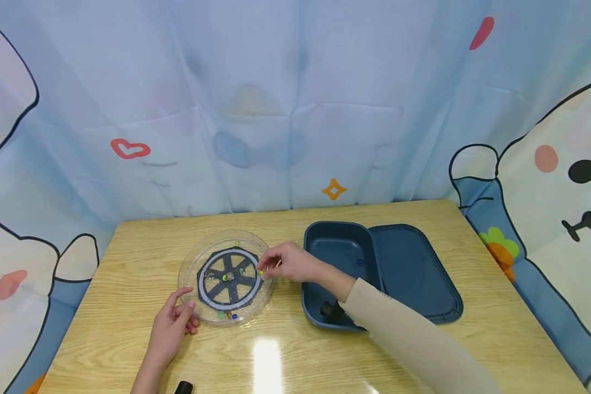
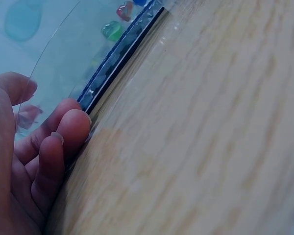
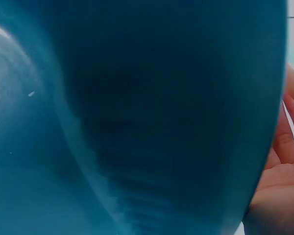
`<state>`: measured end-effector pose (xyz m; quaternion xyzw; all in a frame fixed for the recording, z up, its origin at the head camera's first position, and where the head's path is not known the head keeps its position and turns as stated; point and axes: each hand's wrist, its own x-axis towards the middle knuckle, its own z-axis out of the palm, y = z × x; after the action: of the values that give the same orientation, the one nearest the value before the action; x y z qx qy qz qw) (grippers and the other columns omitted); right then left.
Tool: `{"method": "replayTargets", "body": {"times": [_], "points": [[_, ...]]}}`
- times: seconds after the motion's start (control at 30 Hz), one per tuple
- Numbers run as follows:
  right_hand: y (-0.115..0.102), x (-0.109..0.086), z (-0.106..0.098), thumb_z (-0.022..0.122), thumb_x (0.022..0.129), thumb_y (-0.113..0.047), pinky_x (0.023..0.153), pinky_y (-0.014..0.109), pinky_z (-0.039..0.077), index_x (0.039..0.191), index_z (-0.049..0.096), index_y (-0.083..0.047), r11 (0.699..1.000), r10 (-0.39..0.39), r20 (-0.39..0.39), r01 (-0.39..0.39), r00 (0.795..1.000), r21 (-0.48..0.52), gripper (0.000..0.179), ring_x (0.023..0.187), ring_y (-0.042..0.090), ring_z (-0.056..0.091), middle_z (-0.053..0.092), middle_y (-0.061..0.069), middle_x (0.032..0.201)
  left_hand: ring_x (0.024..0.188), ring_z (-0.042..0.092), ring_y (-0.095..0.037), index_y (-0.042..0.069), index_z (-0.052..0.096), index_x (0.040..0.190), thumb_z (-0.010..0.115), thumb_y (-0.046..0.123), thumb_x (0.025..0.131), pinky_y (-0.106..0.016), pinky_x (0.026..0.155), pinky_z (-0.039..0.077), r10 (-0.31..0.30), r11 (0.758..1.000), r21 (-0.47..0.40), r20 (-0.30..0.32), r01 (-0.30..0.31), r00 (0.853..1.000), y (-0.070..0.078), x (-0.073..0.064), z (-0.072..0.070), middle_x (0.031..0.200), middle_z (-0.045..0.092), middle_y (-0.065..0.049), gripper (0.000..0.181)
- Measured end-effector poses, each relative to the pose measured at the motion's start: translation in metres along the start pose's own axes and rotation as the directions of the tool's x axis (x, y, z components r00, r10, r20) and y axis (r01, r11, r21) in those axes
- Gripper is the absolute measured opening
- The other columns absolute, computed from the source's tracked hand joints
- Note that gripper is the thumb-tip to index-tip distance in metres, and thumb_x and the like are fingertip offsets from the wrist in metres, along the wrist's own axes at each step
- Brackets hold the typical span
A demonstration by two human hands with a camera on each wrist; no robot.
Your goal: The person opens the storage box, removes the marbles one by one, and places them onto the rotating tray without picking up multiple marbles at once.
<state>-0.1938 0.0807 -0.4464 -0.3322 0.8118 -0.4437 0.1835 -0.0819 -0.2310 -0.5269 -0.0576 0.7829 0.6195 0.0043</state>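
A clear round dish (image 1: 189, 262) stands on the table, with a dark spoked wheel pattern (image 1: 230, 276) inside it. Green (image 1: 221, 314), reddish-brown (image 1: 229, 315) and blue (image 1: 234, 316) marbles lie by its near wall; another yellowish marble (image 1: 237, 243) is at the far side. My left hand (image 1: 171, 324) grips the dish's near-left rim, its lower fingers (image 2: 72, 128) curled against the outside. Over the dish's right side, my right hand (image 1: 288, 261) pinches a small yellow marble (image 1: 261, 272) between thumb and fingertips. In the right wrist view a blue wall covers most of that hand.
Right of the dish sits a deep blue bin (image 1: 307, 295), holding a blue marble (image 1: 360, 262) and a black object (image 1: 329, 310). My right forearm crosses above it. A flat blue lid (image 1: 413, 268) lies beside the bin. A black item (image 1: 184, 388) shows at the front edge.
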Motion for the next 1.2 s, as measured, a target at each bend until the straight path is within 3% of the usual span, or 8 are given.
{"method": "replayTargets", "body": {"times": [0.2,0.37,0.63,0.8,1.0,1.2], "points": [[0.001,0.0,-0.004,0.072,0.093,-0.01,0.077,0.027,0.054,0.107,0.074,-0.003,1.0,0.022,-0.004,-0.022,1.0,-0.018,0.016,0.083,0.01,0.064,0.07,-0.005,0.094,0.052,0.061,-0.018,0.008,0.051,0.137,0.056,0.016,0.104,-0.032,0.052,0.056,0.012,1.0,-0.001,-0.001,-0.012,1.0,0.002,-0.001,0.0,0.067,0.062,-0.012,0.035],[0.003,-0.005,-0.02,0.072,0.092,-0.01,0.079,0.029,0.054,0.107,0.074,-0.003,0.999,0.018,-0.048,-0.02,0.999,-0.033,0.017,0.084,0.011,0.064,0.071,-0.002,0.098,0.052,0.061,-0.018,0.007,0.051,0.137,0.056,0.015,0.104,-0.031,0.053,0.056,0.019,1.0,0.0,-0.004,-0.019,1.0,0.003,-0.001,0.0,0.067,0.062,-0.012,0.034],[0.016,-0.033,-0.071,0.073,0.093,-0.017,0.079,0.034,0.055,0.111,0.074,-0.009,0.99,0.126,-0.147,-0.134,0.981,-0.045,0.02,0.09,0.015,0.066,0.071,0.005,0.104,0.053,0.061,-0.019,0.01,0.051,0.137,0.056,0.017,0.104,-0.032,0.053,0.056,0.019,0.999,0.03,-0.001,-0.019,1.0,0.001,0.002,0.0,0.068,0.062,-0.013,0.034],[0.029,-0.051,-0.109,0.071,0.094,-0.016,0.085,0.04,0.054,0.117,0.07,-0.003,0.982,0.18,-0.172,-0.188,0.969,-0.033,0.027,0.099,0.023,0.066,0.07,0.013,0.111,0.054,0.061,-0.019,0.01,0.052,0.137,0.056,0.019,0.104,-0.032,0.053,0.056,0.032,0.999,0.03,0.006,-0.032,0.999,0.001,0.004,-0.002,0.068,0.062,-0.013,0.035],[0.046,-0.07,-0.139,0.071,0.094,-0.011,0.08,0.038,0.055,0.115,0.07,0.001,0.947,0.205,-0.162,-0.237,0.965,-0.218,0.024,0.094,0.022,0.067,0.07,0.013,0.108,0.054,0.061,-0.019,0.01,0.051,0.137,0.056,0.018,0.104,-0.033,0.053,0.057,0.032,0.999,0.012,0.007,-0.032,0.999,-0.001,0.004,-0.001,0.068,0.062,-0.013,0.035],[0.058,-0.086,-0.15,0.073,0.089,-0.002,0.074,0.034,0.056,0.11,0.072,-0.001,0.875,0.213,-0.032,-0.205,0.977,-0.439,0.021,0.087,0.018,0.067,0.071,0.011,0.101,0.053,0.061,-0.018,0.009,0.052,0.137,0.057,0.018,0.103,-0.032,0.053,0.056,0.027,0.999,0.019,-0.001,-0.027,1.0,-0.002,0.003,0.0,0.068,0.063,-0.013,0.035]]}}
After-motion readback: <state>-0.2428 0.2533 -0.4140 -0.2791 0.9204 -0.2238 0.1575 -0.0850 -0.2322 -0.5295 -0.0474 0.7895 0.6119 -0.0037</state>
